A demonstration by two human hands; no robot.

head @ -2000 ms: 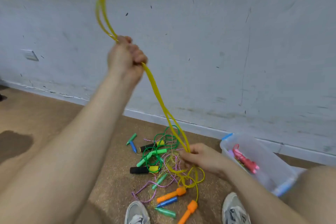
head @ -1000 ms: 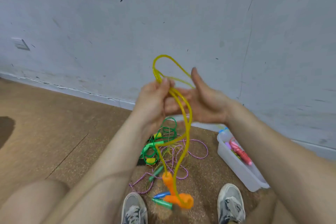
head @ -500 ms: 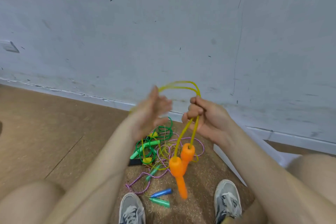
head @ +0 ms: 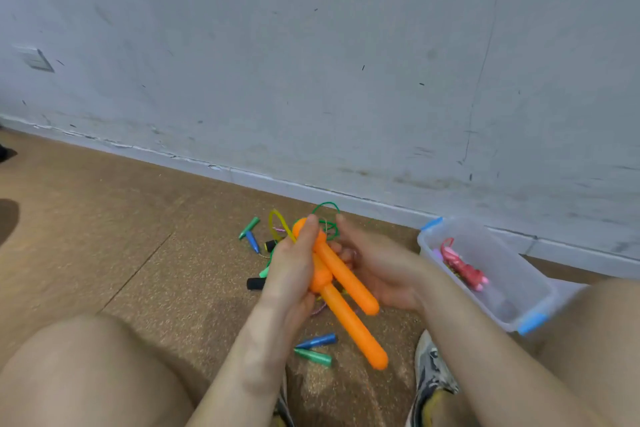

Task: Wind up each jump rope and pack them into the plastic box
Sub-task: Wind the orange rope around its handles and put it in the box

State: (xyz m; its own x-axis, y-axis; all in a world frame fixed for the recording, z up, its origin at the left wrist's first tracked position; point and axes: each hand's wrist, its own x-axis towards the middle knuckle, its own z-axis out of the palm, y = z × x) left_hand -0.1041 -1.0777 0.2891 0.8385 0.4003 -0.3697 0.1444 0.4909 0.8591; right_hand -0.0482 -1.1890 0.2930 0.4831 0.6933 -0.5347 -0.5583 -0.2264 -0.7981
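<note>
Between my hands is the yellow jump rope's pair of orange handles (head: 346, 291), side by side and pointing down to the right. My left hand (head: 294, 270) grips their upper ends, and a yellow loop (head: 277, 224) sticks out above it. My right hand (head: 377, 270) cups the bundle from behind, fingers curled on it. The clear plastic box (head: 519, 295) with blue clips stands on the floor to the right, a wound pink rope (head: 462, 265) inside. More ropes lie tangled on the floor behind my hands, mostly hidden.
Loose handles lie on the cork floor: green and blue ones (head: 250, 234) at the back left, another blue and green pair (head: 313, 348) by my shoes, a black one (head: 255, 283). My knees and shoes (head: 433, 367) frame the bottom. The grey wall runs behind.
I folded the long yellow rope down from arm's height into a short bundle. The dangling orange handles came up into both hands, and my view dropped toward the floor.
</note>
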